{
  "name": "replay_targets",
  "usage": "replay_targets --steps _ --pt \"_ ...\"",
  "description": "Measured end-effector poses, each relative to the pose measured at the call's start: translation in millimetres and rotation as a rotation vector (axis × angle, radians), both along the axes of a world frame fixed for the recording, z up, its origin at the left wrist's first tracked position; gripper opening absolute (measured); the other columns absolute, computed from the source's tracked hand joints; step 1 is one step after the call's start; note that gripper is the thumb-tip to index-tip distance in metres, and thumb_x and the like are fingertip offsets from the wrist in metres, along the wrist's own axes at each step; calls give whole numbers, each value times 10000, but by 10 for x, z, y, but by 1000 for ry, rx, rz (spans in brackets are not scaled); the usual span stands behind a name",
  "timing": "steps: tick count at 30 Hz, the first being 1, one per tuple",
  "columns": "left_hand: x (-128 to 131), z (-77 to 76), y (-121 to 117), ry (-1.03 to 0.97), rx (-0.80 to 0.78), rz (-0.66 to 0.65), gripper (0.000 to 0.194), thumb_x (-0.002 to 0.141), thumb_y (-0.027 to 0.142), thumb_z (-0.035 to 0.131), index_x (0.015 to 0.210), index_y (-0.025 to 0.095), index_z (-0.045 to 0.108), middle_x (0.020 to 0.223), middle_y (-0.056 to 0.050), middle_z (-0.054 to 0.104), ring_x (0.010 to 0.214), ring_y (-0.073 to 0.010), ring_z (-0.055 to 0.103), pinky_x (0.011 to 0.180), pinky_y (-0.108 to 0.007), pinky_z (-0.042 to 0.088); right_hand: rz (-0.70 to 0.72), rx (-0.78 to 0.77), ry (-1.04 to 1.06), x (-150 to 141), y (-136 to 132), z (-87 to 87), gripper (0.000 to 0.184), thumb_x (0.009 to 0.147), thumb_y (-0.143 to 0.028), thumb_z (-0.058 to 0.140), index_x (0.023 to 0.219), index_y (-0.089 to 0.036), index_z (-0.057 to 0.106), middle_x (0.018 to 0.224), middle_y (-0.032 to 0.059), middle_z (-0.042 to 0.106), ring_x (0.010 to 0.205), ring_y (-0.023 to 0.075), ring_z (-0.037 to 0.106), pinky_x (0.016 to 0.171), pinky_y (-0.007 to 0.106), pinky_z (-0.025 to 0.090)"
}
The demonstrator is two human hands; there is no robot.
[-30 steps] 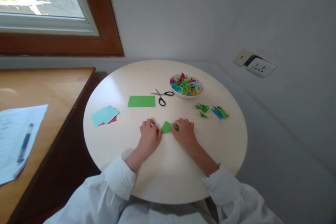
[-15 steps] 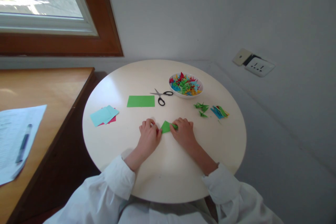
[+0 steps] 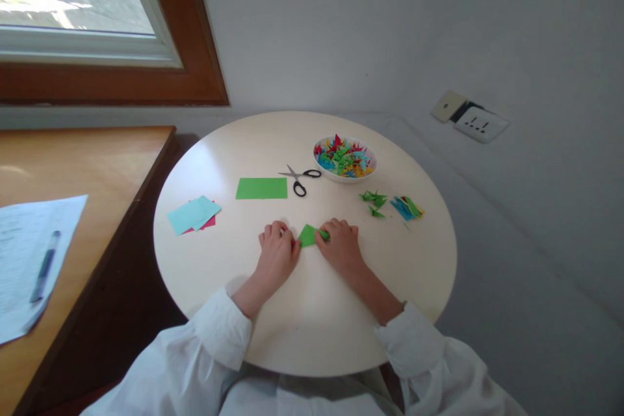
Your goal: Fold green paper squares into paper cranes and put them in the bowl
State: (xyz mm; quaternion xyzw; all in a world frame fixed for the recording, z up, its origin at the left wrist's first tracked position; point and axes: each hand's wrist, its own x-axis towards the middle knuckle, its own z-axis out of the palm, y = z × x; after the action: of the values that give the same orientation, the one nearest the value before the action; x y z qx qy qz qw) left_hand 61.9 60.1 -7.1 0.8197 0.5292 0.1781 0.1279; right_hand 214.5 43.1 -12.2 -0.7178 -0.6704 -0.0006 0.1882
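A small folded piece of green paper (image 3: 307, 235) lies between my hands on the round white table (image 3: 312, 312). My left hand (image 3: 279, 248) pinches its left corner, fingers curled. On its right side, my right hand (image 3: 340, 242) grips a raised flap between thumb and fingers. Part of the paper is hidden under the right fingers. Beyond my hands lie a flat green paper rectangle (image 3: 262, 188) and black-handled scissors (image 3: 299, 175) with their blades spread.
A white bowl (image 3: 345, 177) holds many colourful folded paper cranes. Right of centre lie several green cranes (image 3: 375, 200) and a pile of coloured paper strips (image 3: 407, 208). Light blue paper sheets (image 3: 194, 213) overlap red ones at left. A wooden desk (image 3: 97, 162) bears printed sheets (image 3: 24, 260) and a pen (image 3: 45, 266).
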Motion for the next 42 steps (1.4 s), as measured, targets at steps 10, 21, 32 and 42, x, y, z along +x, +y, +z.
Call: replay_targets --steps 10,21,32,42 --pt "-1 -19 7 13 6 -6 154 828 243 485 751 140 570 985 -114 479 913 -245 421 771 -412 361 1 1 -7 -5 -4 7 178 821 -261 502 678 -182 571 765 34 619 780 187 502 676 317 229" --pt "8 -7 6 25 10 -4 179 835 245 479 744 128 580 977 -119 484 910 -244 421 775 -403 357 3 12 -17 -10 -6 13 162 811 -253 513 678 -185 577 772 35 630 780 192 498 681 325 231" --pt "7 21 8 56 4 -14 205 843 253 471 741 121 589 983 -122 497 925 -251 413 770 -396 356 1 3 -22 -21 -11 28 151 809 -250 521 695 -179 588 779 32 636 792 191 505 689 323 229" --pt "10 21 3 65 5 -15 204 845 250 472 758 110 593 989 -119 497 926 -247 408 771 -388 354 -6 26 -38 -18 -7 3 151 807 -250 524 694 -176 591 774 22 632 788 177 510 684 312 226"
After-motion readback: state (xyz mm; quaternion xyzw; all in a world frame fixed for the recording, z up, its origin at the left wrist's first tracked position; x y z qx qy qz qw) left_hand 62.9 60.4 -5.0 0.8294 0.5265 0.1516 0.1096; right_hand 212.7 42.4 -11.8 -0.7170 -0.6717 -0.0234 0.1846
